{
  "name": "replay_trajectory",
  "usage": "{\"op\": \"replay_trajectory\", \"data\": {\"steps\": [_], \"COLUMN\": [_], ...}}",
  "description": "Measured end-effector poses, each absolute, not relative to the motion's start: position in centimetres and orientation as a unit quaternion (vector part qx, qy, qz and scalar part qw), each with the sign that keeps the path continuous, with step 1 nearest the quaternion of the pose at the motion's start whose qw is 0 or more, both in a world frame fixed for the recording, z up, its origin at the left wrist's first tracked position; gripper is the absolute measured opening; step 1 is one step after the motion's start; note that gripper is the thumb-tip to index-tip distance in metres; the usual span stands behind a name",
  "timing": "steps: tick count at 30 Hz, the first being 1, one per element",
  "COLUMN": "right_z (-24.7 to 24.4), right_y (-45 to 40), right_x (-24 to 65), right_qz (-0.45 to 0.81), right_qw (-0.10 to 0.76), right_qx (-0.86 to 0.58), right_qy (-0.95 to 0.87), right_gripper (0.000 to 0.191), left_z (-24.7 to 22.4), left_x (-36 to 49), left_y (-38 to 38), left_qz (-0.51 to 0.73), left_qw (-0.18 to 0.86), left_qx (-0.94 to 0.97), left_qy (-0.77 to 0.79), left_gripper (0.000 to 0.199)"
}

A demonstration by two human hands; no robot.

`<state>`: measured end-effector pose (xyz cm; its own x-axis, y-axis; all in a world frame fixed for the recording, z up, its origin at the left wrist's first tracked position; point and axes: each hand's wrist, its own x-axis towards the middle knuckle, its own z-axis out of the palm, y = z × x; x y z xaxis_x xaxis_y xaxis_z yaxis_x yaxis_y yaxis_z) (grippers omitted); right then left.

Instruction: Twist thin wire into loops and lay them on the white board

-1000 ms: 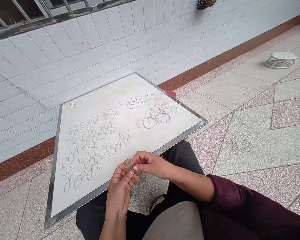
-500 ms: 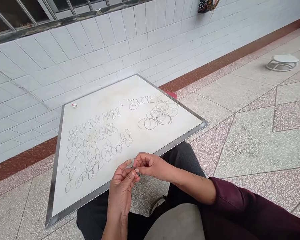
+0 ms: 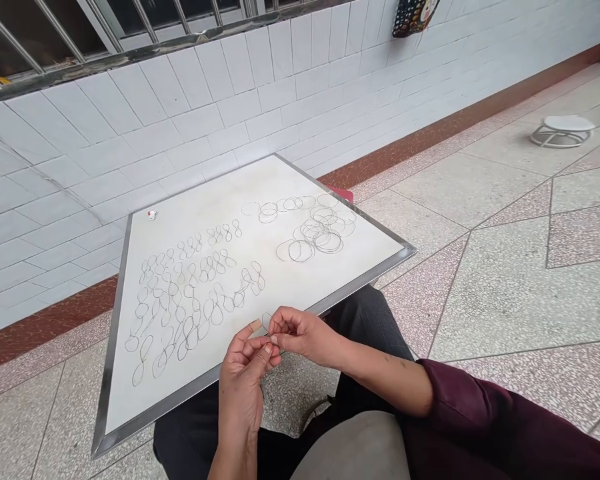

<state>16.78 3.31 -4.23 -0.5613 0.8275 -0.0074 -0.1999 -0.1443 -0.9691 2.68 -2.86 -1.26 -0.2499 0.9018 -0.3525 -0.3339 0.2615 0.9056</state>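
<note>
Between my hands, just above the near edge of the table, is a thin wire loop (image 3: 267, 321), much of it hidden by the fingers. My left hand (image 3: 247, 363) pinches it between thumb and fingertips; a tan strip is wrapped round the index finger. My right hand (image 3: 300, 333) meets it from the right, its thumb and fingers closed on the same wire. On the white table lie several figure-eight wire loops (image 3: 213, 312) in rough rows at the left. Plain round wire rings (image 3: 325, 241) overlap in a group at the right.
The white table (image 3: 205, 193) has a grey metal rim and stands against a tiled wall. A small red-and-white item (image 3: 153, 215) sits near its far left corner. On the floor at the right is a white stool (image 3: 565, 129). A patterned bag (image 3: 414, 17) hangs on the wall.
The camera view has shifted slightly. More of the wire loop shows above my fingers; both hands stay together, gripping it in nearly the same place.
</note>
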Motion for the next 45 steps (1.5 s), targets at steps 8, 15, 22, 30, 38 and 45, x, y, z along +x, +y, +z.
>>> {"op": "replay_trajectory", "data": {"steps": [8, 15, 22, 30, 38, 45], "right_z": [-4.5, -5.4, -6.2, -7.1, -8.5, -8.6], "right_y": [3.3, 3.6, 4.1, 5.8, 8.5, 10.4], "right_x": [16.2, 15.6, 15.6, 15.6, 15.9, 16.4], "right_qz": [0.713, 0.708, 0.657, 0.725, 0.764, 0.783], "right_qw": [0.376, 0.373, 0.348, 0.313, 0.277, 0.241], "right_qx": [-0.319, -0.331, -0.361, -0.313, -0.309, -0.302], "right_qy": [-0.499, -0.501, -0.563, -0.528, -0.495, -0.487], "right_gripper": [0.021, 0.018, 0.013, 0.011, 0.016, 0.009], "left_z": [-2.4, -3.5, -4.1, -5.1, -6.3, -8.3], "left_x": [3.1, 3.2, 3.7, 3.5, 2.6, 1.6], "left_y": [-2.8, -2.5, -2.3, -1.5, 0.3, 1.1], "left_qz": [0.573, 0.577, 0.522, 0.496, 0.451, 0.444], "left_qw": [0.509, 0.464, 0.394, 0.395, 0.412, 0.421], "left_qx": [0.287, 0.313, 0.374, 0.389, 0.404, 0.400], "left_qy": [0.575, 0.595, 0.658, 0.668, 0.682, 0.682], "left_gripper": [0.053, 0.041, 0.040, 0.054, 0.050, 0.050]}}
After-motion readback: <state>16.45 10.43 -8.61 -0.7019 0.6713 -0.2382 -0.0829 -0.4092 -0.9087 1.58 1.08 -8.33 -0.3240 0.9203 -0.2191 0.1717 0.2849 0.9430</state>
